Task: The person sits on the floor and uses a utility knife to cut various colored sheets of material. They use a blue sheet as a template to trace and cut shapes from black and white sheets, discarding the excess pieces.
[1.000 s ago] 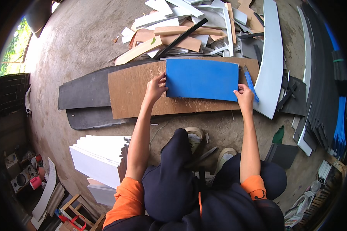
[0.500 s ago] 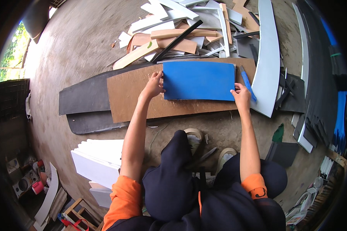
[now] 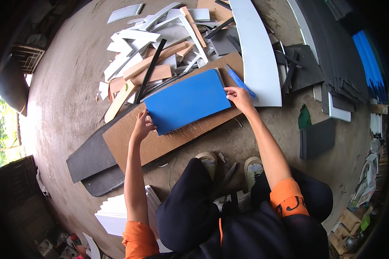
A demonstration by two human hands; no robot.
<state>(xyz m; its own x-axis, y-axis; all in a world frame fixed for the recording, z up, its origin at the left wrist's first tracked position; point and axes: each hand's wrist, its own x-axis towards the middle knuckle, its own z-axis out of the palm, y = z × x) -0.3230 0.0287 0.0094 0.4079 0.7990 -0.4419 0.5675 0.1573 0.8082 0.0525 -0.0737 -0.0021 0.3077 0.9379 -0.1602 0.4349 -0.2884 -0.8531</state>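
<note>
One flat, rectangular, bright blue sheet, apparently of foam (image 3: 188, 101), which we record as lying aslant on a long brown wood-like board (image 3: 183, 135) on the grey concrete floor (image 3: 69, 103). We judge it light for its breadth, evenly coloured, moderately stiff yet likely to bow if lifted by one end; the face looks matt, so we expect little slipping, while corners and edges would probably dent under hard fingertips. A darker edge shows at its upper right corner; whether this is a second layer beneath, we cannot tell. Best holds, in our opinion: the two short ends, near mid-height, thumb and fingers kept flat. Two bare hands, one at each short end: the left hand (image 3: 141, 126) we enter as partly open, thumb parted from the fingers, its tips at the left edge; the right hand (image 3: 240, 97) as loosely curled, its fingertips at the right edge, though we cannot tell whether they pinch the sheet or merely rest there. Adjacent, we note one blue-handled cutter knife (image 3: 240, 81) on the board, just beyond the right hand, and one long, curved-sided white panel (image 3: 257, 56) beside it.
</note>
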